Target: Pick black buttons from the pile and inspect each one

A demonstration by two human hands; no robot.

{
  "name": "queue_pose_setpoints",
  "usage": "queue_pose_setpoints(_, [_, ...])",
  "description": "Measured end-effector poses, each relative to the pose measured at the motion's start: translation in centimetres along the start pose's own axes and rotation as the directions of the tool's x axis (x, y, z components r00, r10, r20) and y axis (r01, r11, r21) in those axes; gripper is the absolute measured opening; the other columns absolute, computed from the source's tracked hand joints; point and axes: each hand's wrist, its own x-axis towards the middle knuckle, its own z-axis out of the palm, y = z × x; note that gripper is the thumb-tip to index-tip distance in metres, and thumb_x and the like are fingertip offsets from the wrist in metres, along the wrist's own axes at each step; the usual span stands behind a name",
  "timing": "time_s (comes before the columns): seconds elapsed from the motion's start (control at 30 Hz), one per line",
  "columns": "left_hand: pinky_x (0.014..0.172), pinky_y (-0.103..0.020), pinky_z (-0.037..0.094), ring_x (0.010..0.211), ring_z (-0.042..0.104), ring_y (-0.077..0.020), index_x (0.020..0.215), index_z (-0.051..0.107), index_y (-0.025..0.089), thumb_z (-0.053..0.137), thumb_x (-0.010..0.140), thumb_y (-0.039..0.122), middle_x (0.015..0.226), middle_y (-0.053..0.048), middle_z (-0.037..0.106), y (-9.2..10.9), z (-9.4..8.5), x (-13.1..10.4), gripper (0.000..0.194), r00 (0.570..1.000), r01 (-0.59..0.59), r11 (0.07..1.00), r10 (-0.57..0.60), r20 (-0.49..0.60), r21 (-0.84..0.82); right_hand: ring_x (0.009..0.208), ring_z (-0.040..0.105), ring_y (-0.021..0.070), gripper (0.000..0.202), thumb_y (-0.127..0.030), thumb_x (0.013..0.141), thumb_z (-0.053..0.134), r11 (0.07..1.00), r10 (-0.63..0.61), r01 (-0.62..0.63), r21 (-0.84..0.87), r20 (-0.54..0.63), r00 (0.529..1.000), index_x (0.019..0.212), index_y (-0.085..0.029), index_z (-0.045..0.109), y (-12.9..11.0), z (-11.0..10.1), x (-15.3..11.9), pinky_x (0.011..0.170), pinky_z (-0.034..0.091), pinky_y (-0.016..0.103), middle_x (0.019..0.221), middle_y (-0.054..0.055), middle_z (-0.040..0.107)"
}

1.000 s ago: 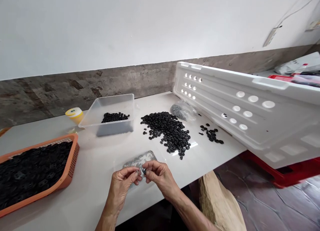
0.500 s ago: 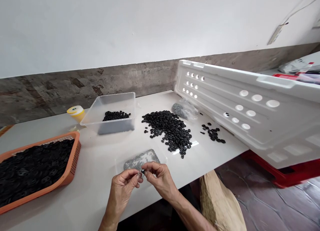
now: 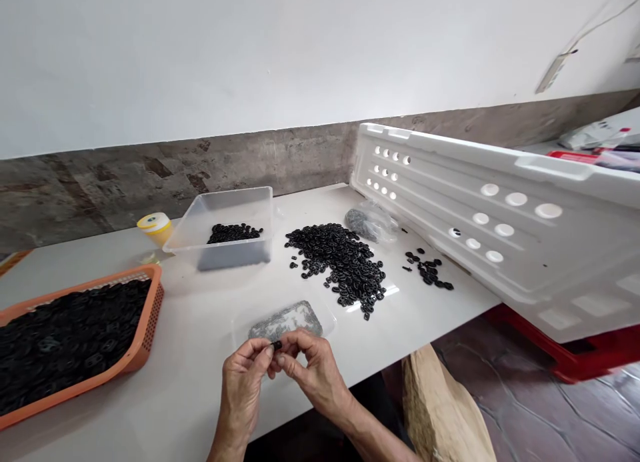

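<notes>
Over the table's near edge, my left hand [image 3: 246,375] pinches a small black part [image 3: 277,345] between thumb and fingertips. My right hand [image 3: 313,369] meets it from the other side, its fingertips closed at the same part. Just beyond the fingers lies a shallow clear tray [image 3: 326,321] with many tiny grey metal pieces [image 3: 290,319], partly hidden by my hands. A big heap of small black parts [image 3: 345,262] spreads behind and to the right of the tray.
An orange basket [image 3: 145,315] of black pieces stands left. Behind are a clear bin [image 3: 235,255] with black parts, a yellow-white tub [image 3: 156,229] and a plastic bag [image 3: 373,222]. Scattered black parts [image 3: 430,272] lie right, beside a white perforated panel [image 3: 530,249].
My hands have drawn closer together around the black part, and my right fingers have moved slightly left. The part now sits nearer my left fingertips.
</notes>
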Motion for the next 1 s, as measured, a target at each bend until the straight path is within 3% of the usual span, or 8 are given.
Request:
queue_pose_setpoints(0.13, [0.055, -0.019, 0.046, 0.057, 0.054, -0.0085, 0.08, 0.065, 0.011, 0.079, 0.062, 0.046, 0.06, -0.002, 0.063, 0.1, 0.2, -0.5, 0.041, 1.0, 0.008, 1.0, -0.008, 0.007, 0.01, 0.07, 0.052, 0.0046, 0.029, -0.035, 0.088, 0.059, 0.999, -0.037, 0.037, 0.003, -0.036, 0.999, 0.075, -0.009, 0.064, -0.1, 0.1, 0.1, 0.074, 0.041, 0.014, 0.067, 0.002, 0.058])
queue_pose_setpoints(0.3, [0.057, -0.02, 0.051, 0.06, 0.061, -0.0117, 0.078, 0.07, 0.012, 0.08, 0.06, 0.04, 0.07, -0.006, 0.07, 0.9, 0.4, -1.1, 0.035, 0.998, -0.017, 0.996, 0.022, -0.055, 0.09, 0.066, 0.053, 0.0048, 0.021, -0.026, 0.081, 0.056, 0.998, 0.059, -0.061, -0.019, -0.079, 0.995, 0.074, -0.007, 0.058, -0.2, -0.5, 0.4, 0.064, 0.041, 0.012, 0.07, 0.004, 0.058])
queue_pose_setpoints(0.4, [0.057, -0.018, 0.051, 0.059, 0.061, -0.0107, 0.076, 0.071, 0.014, 0.077, 0.062, 0.035, 0.066, -0.004, 0.069, 1.3, 0.4, -1.4, 0.027, 0.994, -0.052, 0.988, 0.065, -0.086, 0.145, 0.061, 0.056, 0.0061, 0.017, -0.023, 0.078, 0.052, 0.995, 0.1, -0.1, -0.005, -0.011, 0.995, 0.074, -0.006, 0.055, -0.6, -0.7, 0.5, 0.057, 0.042, 0.011, 0.067, 0.004, 0.057])
queue_pose_setpoints(0.53, [0.054, -0.015, 0.047, 0.052, 0.052, -0.0067, 0.072, 0.073, 0.014, 0.075, 0.063, 0.034, 0.055, 0.0, 0.061, 1.5, 0.4, -1.5, 0.022, 0.989, -0.124, 0.962, 0.14, -0.047, 0.244, 0.059, 0.06, 0.0081, 0.014, -0.021, 0.077, 0.049, 0.989, 0.144, -0.146, 0.015, 0.103, 0.984, 0.074, -0.007, 0.051, -0.9, -0.6, 0.6, 0.055, 0.043, 0.01, 0.064, 0.003, 0.058])
queue_pose_setpoints(0.73, [0.06, -0.009, 0.046, 0.056, 0.056, -0.0043, 0.077, 0.075, 0.016, 0.075, 0.065, 0.032, 0.065, 0.0, 0.065, 1.3, 0.4, -1.9, 0.019, 0.971, -0.195, 0.918, 0.229, -0.061, 0.346, 0.058, 0.062, 0.01, 0.013, -0.021, 0.073, 0.049, 0.981, 0.192, -0.195, 0.018, 0.1, 0.976, 0.074, -0.007, 0.051, -0.7, -0.5, 0.4, 0.051, 0.041, 0.01, 0.062, 0.001, 0.054])
queue_pose_setpoints(0.87, [0.056, -0.013, 0.049, 0.057, 0.059, -0.0069, 0.088, 0.07, 0.015, 0.075, 0.065, 0.036, 0.069, -0.001, 0.067, 0.8, 0.1, -1.3, 0.031, 0.982, -0.145, 0.958, 0.171, -0.086, 0.249, 0.055, 0.06, 0.0096, 0.015, -0.023, 0.073, 0.05, 0.973, 0.216, -0.222, 0.059, 0.095, 0.972, 0.077, -0.008, 0.049, -0.3, -0.7, 0.7, 0.048, 0.039, 0.01, 0.062, 0.0, 0.05])
queue_pose_setpoints(1.0, [0.053, -0.018, 0.051, 0.055, 0.06, -0.0101, 0.085, 0.07, 0.01, 0.08, 0.061, 0.042, 0.067, -0.005, 0.068, 0.7, -0.7, 0.0, 0.041, 0.996, -0.06, 0.987, 0.07, -0.059, 0.15, 0.053, 0.053, 0.0039, 0.021, -0.024, 0.074, 0.053, 0.972, 0.194, -0.203, 0.116, 0.085, 0.977, 0.084, -0.006, 0.056, 0.1, -0.8, 1.1, 0.052, 0.041, 0.01, 0.063, 0.0, 0.05])
